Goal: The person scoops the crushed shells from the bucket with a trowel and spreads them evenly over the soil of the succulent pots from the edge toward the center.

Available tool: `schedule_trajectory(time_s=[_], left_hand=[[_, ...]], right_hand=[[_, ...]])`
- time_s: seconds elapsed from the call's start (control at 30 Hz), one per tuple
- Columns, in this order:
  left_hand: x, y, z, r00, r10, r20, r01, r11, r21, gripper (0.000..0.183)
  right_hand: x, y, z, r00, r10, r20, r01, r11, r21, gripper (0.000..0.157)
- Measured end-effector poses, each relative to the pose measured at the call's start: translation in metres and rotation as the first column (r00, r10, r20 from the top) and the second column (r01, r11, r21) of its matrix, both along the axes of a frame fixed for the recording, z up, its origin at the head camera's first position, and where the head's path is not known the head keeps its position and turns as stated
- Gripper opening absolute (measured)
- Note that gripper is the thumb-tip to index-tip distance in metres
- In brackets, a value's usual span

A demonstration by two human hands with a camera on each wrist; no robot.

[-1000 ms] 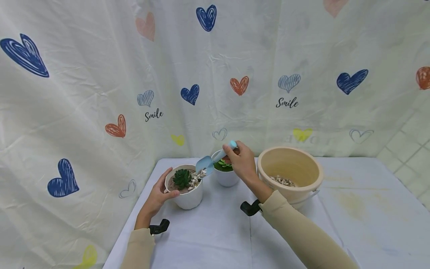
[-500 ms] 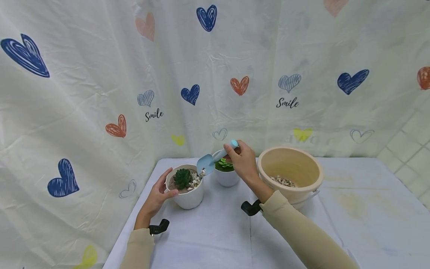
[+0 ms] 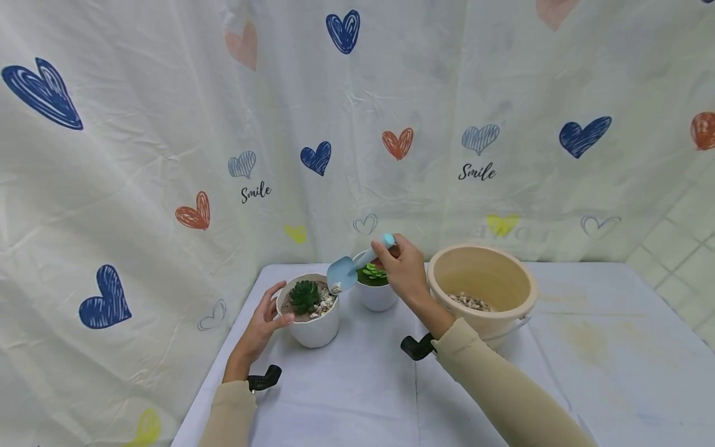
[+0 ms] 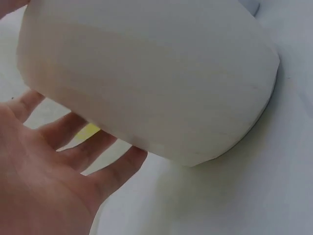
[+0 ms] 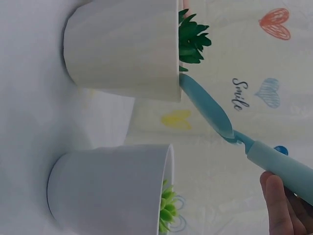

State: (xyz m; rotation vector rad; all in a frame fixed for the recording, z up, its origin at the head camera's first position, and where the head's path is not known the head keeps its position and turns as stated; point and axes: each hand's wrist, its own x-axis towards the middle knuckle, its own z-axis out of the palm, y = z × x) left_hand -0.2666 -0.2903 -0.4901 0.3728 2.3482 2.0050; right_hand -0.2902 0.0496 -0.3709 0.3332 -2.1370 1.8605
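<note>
A white flower pot (image 3: 314, 332) holds a dark green succulent (image 3: 304, 297) with pale pebbles (image 3: 323, 304) on its right side. My left hand (image 3: 260, 324) holds that pot's left side, thumb near the rim; in the left wrist view the fingertips lie along the pot wall (image 4: 146, 83). My right hand (image 3: 406, 264) grips the handle of a light blue trowel (image 3: 342, 275), tilted so its blade tip is at the pot's right rim. A few pebbles lie at the blade tip. In the right wrist view the trowel blade (image 5: 208, 105) meets the rim beside the succulent (image 5: 191, 39).
A second white pot (image 3: 377, 298) with a bright green succulent (image 5: 167, 210) stands behind the right hand, partly hidden. To the right is a cream bucket (image 3: 503, 264) with pebbles (image 3: 470, 302) at its bottom. A heart-printed curtain (image 3: 424, 198) hangs behind the white-covered table (image 3: 363, 391).
Most pebbles on the trowel have slid off into the pot, leaving a few at its tip. The trowel has shifted only slightly, and the left hand stays on the pot.
</note>
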Motion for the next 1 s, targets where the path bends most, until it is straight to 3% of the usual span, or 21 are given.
schedule_trajectory(time_s=[0.3,0.4,0.67,1.0], left_hand=[[0.0,0.014,-0.001,0.998,0.061,0.012,-0.059,0.99,-0.125,0.109],[0.0,0.016,0.0,0.998,0.068,0.01,-0.067,0.992,-0.108,0.108],[-0.001,0.016,0.0,1.0,0.003,0.026,-0.002,0.999,-0.036,0.105],[-0.001,0.013,0.0,0.999,-0.034,0.041,0.034,0.999,0.002,0.103]], right_hand=[[-0.001,-0.003,-0.003,1.0,0.013,-0.013,-0.013,1.0,0.005,0.026],[0.0,-0.004,-0.002,0.999,0.027,-0.026,-0.027,1.0,-0.003,0.026],[0.0,-0.004,-0.004,0.994,0.065,-0.092,-0.062,0.998,0.029,0.024],[0.003,-0.004,-0.004,0.99,0.094,-0.105,-0.089,0.995,0.053,0.022]])
